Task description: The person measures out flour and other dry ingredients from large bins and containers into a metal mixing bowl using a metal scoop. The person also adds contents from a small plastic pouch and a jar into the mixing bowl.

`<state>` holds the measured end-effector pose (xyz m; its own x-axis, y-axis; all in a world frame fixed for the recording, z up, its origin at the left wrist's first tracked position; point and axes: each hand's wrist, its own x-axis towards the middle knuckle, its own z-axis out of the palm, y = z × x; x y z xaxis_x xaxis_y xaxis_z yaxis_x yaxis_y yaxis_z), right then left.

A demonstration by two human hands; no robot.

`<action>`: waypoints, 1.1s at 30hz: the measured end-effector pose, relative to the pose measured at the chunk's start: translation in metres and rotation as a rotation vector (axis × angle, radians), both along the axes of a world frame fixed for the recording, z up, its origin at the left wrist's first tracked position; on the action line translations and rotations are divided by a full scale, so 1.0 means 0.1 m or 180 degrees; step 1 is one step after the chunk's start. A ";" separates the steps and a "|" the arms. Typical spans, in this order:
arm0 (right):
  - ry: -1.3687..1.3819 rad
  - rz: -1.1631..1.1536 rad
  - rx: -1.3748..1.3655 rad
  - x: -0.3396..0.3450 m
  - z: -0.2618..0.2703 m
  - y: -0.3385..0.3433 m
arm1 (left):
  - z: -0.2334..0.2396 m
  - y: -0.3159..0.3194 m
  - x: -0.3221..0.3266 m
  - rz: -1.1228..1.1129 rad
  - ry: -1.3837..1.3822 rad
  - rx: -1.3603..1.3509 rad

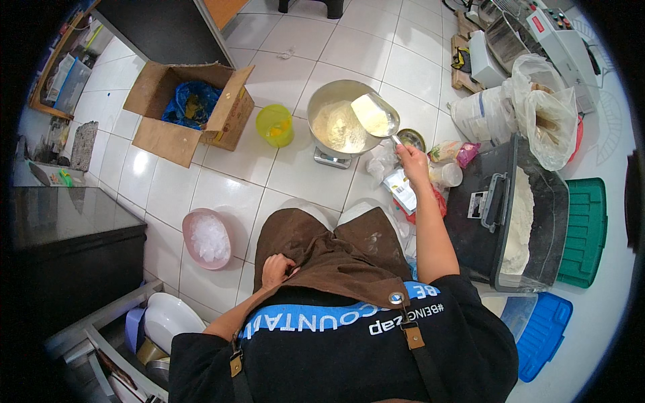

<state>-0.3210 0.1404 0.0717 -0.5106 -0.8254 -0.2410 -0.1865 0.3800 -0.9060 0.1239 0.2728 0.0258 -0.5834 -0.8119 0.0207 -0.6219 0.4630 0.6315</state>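
My right hand (414, 162) grips the handle of a flour scoop (391, 117). The scoop carries pale flour (377, 120) and is tilted over the right side of a metal mixing bowl (317, 95). More flour (340, 128) lies heaped inside the bowl. Beneath the bowl is a small digital scale (332, 159) on the tiled floor. My left hand (276, 271) rests at my lap on the brown apron (292, 237), its fingertips partly hidden by a fold, so its grip is unclear.
Left of the bowl stand a yellow-green cup (274, 126) and an open cardboard box (229, 118). A pink bowl (207, 239) holds what looks like ice. At right are a flour bin (473, 211), packets (400, 189), a jar (447, 175) and a plastic-lined bucket (478, 116).
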 end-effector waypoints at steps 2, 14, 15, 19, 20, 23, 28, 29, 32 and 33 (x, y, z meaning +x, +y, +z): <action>0.0074 -0.0030 0.0022 -0.01 0.01 -0.01 | -0.03 0.00 0.01 0.0006 0.0067 -0.0015; 0.0817 0.0020 -0.0118 -0.09 -0.01 -0.08 | 0.03 -0.02 -0.02 -0.0015 0.0102 0.0034; 0.1229 0.0205 -0.0215 -0.05 0.00 -0.10 | 0.02 -0.01 -0.01 -0.0035 0.0071 0.0011; 0.1363 0.0483 0.0008 0.00 0.10 -0.12 | -0.01 0.00 0.03 -0.0065 -0.0030 0.0162; 0.1454 0.0558 0.0040 0.02 0.12 -0.11 | -0.02 0.01 0.02 -0.0025 0.0054 0.0147; 0.1452 0.0515 -0.0010 0.03 0.13 -0.10 | 0.02 -0.01 0.00 0.0017 0.0197 0.0021; 0.1539 0.0642 -0.0042 -0.01 0.16 -0.07 | 0.02 -0.01 0.01 0.0001 0.0128 0.0021; 0.1386 0.0544 0.0000 -0.01 0.16 -0.06 | 0.01 -0.01 0.02 -0.0029 0.0018 0.0157; 0.1136 0.0381 -0.0002 -0.07 0.10 -0.03 | 0.01 -0.01 -0.01 -0.0034 -0.0044 0.0238; 0.1019 0.0325 -0.0051 -0.06 0.10 -0.03 | 0.01 -0.01 -0.01 0.0001 -0.0015 0.0183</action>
